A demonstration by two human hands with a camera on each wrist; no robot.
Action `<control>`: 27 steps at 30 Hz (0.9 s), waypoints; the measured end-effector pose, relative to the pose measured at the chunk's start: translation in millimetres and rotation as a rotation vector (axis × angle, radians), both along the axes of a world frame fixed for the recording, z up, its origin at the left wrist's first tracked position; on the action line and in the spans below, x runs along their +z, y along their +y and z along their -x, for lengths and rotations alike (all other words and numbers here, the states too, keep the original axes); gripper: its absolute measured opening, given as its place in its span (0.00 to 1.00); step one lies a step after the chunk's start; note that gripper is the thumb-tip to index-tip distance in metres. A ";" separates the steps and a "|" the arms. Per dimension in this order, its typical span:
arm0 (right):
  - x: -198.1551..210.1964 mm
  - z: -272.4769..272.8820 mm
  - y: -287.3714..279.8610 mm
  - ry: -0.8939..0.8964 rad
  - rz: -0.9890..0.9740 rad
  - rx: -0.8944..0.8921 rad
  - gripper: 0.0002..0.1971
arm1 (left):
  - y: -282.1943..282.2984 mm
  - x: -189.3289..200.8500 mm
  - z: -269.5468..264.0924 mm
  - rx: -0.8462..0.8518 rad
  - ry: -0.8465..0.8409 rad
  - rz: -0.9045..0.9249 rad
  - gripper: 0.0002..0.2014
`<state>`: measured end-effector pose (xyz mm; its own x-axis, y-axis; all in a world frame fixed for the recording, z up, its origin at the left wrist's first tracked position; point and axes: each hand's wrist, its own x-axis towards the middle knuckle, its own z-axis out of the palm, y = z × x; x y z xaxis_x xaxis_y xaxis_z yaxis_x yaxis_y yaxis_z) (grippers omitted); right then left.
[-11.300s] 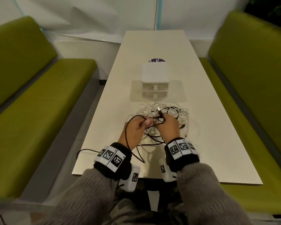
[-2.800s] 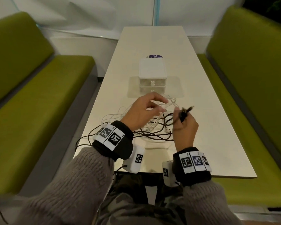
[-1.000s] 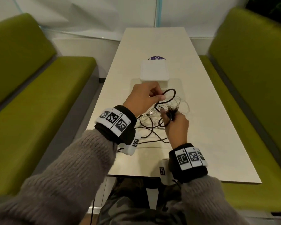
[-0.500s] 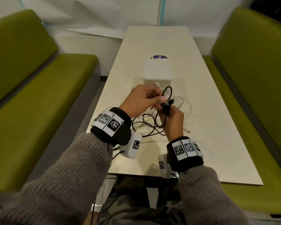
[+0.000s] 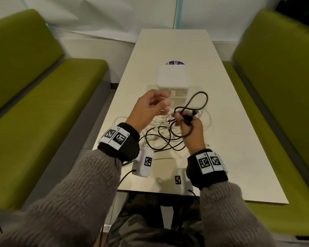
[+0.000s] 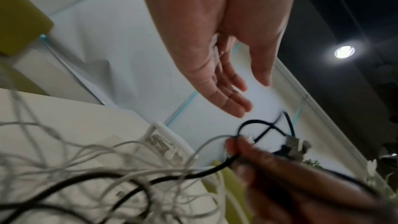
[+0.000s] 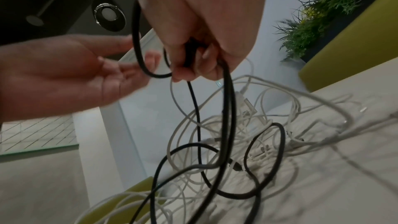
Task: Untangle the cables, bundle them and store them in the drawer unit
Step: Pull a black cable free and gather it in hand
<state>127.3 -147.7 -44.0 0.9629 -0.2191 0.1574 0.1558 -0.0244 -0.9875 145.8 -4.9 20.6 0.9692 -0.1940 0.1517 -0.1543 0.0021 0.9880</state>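
cables [image 5: 168,132] on cream table [image 5: 230,139]

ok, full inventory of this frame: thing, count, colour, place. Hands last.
thin black cable: one, black, a loop of it raised above the table, the rest trailing into the pile
tangle of thin white cables: count unclear, white, on the table under the hands
small plastic drawer unit: one, white, mid-table behind the cables, drawers closed
round sticker: one, purple, on the table behind the unit
long rectangular table: one, cream, centre
upholstered benches: two, olive green, either side of the table
leafy plant: one, green, beyond the right bench
left hand: open, empty, beside the loop
right hand: grip closed on the black cable
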 end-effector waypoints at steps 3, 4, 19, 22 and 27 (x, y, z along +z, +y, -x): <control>5.8 0.0 -4.8 -0.001 -0.052 -0.004 0.06 | 5.6 -27.7 -1.7 -0.066 0.035 -0.255 0.09; 8.9 1.7 -4.5 -0.007 -0.048 0.021 0.08 | 3.3 -37.5 -1.8 -0.114 0.042 -0.372 0.10; 32.0 46.0 -23.7 -0.038 -0.315 0.008 0.09 | -9.9 -64.1 -19.0 -0.100 0.031 -1.061 0.14; 27.2 49.5 -28.5 -0.059 -0.413 -0.036 0.09 | -10.3 -62.1 -22.0 -0.062 0.019 -1.110 0.12; 34.9 54.2 -54.6 -0.148 -0.494 -0.110 0.10 | 10.9 -66.1 -27.7 -0.010 0.066 -1.247 0.09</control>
<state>73.0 -202.2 -9.0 0.9052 -0.4005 0.1423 0.3175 0.4143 -0.8530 173.5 6.0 -45.5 0.9657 -0.1780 -0.1892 -0.1100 -0.9400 0.3229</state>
